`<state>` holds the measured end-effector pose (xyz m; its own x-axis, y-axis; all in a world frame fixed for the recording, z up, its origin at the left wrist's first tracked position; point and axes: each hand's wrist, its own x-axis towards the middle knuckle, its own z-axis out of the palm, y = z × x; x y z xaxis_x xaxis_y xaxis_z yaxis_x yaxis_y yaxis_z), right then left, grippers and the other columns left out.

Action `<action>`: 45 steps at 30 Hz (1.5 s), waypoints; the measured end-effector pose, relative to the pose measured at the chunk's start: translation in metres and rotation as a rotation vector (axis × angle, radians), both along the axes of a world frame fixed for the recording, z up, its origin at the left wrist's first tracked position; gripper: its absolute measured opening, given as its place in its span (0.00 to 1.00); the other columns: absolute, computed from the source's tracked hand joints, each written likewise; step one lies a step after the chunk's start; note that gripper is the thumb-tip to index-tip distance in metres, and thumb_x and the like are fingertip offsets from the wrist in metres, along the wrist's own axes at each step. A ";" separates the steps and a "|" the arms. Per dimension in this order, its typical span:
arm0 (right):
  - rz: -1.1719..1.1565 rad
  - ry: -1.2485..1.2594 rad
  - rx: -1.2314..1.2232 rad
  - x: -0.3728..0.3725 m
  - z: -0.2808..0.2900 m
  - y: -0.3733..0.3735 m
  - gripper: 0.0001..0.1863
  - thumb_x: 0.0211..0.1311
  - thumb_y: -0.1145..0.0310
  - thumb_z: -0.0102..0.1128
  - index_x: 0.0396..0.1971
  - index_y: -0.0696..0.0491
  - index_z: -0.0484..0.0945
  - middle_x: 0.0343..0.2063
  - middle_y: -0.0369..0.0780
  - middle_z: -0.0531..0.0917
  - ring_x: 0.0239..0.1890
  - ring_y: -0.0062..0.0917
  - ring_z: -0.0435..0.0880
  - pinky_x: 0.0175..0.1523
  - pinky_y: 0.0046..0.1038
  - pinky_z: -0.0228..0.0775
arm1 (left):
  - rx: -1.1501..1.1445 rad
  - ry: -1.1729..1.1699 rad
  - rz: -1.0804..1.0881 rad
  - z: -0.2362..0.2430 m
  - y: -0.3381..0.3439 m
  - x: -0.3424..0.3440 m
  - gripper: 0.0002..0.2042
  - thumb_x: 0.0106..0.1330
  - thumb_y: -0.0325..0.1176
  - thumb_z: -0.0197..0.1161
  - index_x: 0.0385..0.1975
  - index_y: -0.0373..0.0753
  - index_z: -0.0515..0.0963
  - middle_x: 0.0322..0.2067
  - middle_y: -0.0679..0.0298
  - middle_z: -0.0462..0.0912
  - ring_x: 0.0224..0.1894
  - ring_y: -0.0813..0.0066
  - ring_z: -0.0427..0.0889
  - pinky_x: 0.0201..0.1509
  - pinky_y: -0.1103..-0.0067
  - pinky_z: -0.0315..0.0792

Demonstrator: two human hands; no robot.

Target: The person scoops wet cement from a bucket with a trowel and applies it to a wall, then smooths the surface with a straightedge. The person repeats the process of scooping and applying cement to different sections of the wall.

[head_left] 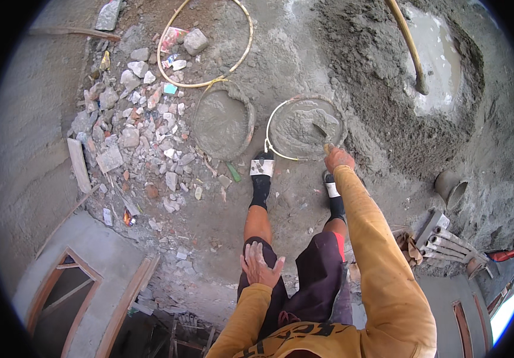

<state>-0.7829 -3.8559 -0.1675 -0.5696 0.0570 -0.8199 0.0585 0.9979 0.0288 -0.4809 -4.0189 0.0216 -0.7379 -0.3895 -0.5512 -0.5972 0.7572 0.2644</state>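
Observation:
My right hand [339, 159] is closed round the handle of a trowel [321, 130], whose blade rests in the wet grey mortar of a round bucket [273, 134] with a pale handle. Just left of that bucket stands a second bucket [249, 122], filled nearly to its rim with smoother mortar. My left hand [261, 265] lies on my left thigh, fingers spread and holding nothing. Both buckets are in front of my feet, which wear dark sandals with white straps.
Broken stones and rubble [130, 137] cover the ground at left. A pale hoop [251, 36] lies beyond the buckets. At far right, a mortar heap holds a pool [442, 65], with a long wooden handle [409, 42] over it. A small pail [446, 186] lies at right near several pipes [448, 241].

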 end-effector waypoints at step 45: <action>0.331 0.095 -0.350 0.037 0.084 -0.214 0.28 0.55 0.59 0.53 0.56 0.50 0.64 0.40 0.53 0.77 0.38 0.48 0.79 0.45 0.42 0.71 | 0.175 -0.006 0.226 -0.015 -0.090 -0.007 0.35 0.51 0.54 0.61 0.54 0.36 0.62 0.54 0.48 0.65 0.58 0.49 0.62 0.58 0.56 0.54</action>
<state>-0.7455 -4.0702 -0.0834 -0.5837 -0.4093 -0.7013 -0.2772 0.9122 -0.3018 -0.4883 -4.1086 0.0065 -0.6399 -0.4421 -0.6285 -0.7475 0.5479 0.3756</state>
